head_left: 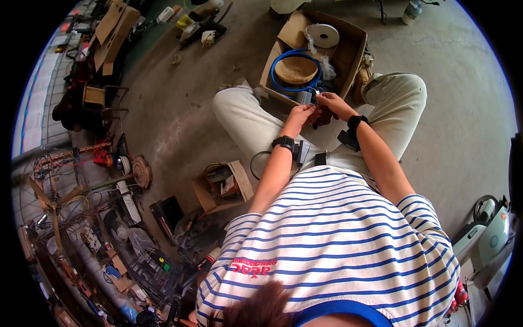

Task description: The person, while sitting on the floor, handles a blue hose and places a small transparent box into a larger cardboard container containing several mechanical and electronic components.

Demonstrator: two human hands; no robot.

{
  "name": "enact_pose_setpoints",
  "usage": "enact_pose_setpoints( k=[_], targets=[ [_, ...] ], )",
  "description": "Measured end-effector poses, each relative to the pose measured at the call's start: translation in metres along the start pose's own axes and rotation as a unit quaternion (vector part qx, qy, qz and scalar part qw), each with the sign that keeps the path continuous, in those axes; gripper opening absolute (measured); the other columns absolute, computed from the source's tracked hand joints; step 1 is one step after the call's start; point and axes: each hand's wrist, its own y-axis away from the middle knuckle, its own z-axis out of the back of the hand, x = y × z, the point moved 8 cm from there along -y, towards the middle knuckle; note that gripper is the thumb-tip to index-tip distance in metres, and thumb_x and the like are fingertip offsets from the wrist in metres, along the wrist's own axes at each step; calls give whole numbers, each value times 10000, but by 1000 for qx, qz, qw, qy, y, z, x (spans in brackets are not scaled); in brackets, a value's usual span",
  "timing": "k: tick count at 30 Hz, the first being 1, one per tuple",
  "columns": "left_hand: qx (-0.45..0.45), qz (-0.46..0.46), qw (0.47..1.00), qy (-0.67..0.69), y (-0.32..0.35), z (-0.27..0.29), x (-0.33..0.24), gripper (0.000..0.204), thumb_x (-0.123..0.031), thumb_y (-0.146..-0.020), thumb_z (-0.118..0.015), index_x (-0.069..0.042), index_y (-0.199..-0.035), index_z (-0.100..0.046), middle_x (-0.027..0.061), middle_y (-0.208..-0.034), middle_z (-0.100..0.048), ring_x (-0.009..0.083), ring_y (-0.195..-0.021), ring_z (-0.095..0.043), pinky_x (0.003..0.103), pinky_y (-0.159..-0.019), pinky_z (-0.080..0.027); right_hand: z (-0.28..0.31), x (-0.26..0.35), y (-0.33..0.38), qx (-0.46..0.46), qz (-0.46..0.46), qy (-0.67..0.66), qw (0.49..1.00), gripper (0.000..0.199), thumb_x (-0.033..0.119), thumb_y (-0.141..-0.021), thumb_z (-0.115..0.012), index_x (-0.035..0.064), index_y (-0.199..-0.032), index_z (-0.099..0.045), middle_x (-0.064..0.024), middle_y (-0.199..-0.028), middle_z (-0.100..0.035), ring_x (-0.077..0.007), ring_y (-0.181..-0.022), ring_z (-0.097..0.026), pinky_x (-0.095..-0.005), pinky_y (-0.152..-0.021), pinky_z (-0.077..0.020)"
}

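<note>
My left hand [305,115] and my right hand [332,103] are close together over the near edge of an open cardboard box [357,54]. Both have their fingers pinched. Between them are small dark and pale parts, too small to name. Right beside the fingertips is a small grey block-shaped piece [303,98]; whether a hand touches it I cannot tell. Inside the box, just beyond my hands, a coil of blue hose [274,75] circles a tan bowl [296,71]. A white roll [326,36] and crumpled clear plastic [327,69] lie farther back.
My bent legs [400,101] flank the box on the concrete floor [457,120]. A smaller carton [239,182] with tools is at the left. Cluttered parts and a fan [54,207] fill the far left. A pale green scooter [493,234] stands at the lower right.
</note>
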Motion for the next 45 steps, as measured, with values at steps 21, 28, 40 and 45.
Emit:
enact_pose_setpoints(
  k=[21,28,40,45],
  targets=[
    [-35,-14,996,-82,-12,20,19,163,-96,-838,-590,36,-922,-637,72,-835,-658,139,-740,-634,221,-678,-493,5,-25,-27,-16,102,286,953,352,357,-852,-559,17,-925,-608,-164,-822,-631,-248,-763,-606,-342,-672,-460],
    [-42,-4,992,-121,-9,13,16,168,-68,-831,-591,66,-927,-625,97,-842,-652,157,-745,-636,238,-675,-507,5,-25,-27,-12,115,338,934,387,380,-858,-538,2,-909,-604,-183,-812,-629,-290,-751,-610,-357,-661,-462],
    [-86,-38,995,-22,-9,13,1,200,-202,-876,-552,-21,-948,-597,39,-838,-640,126,-724,-623,225,-645,-487,11,-40,-35,-16,78,253,964,423,405,-873,-499,3,-959,-602,-174,-879,-627,-270,-793,-595,-351,-703,-452],
    [-132,-85,986,-48,-4,21,-10,215,-262,-882,-545,-67,-959,-590,5,-841,-630,112,-719,-608,231,-653,-464,-2,-41,-35,56,71,205,975,436,404,-891,-434,23,-1051,-574,-149,-945,-595,-249,-869,-568,-326,-770,-429]
  ],
)
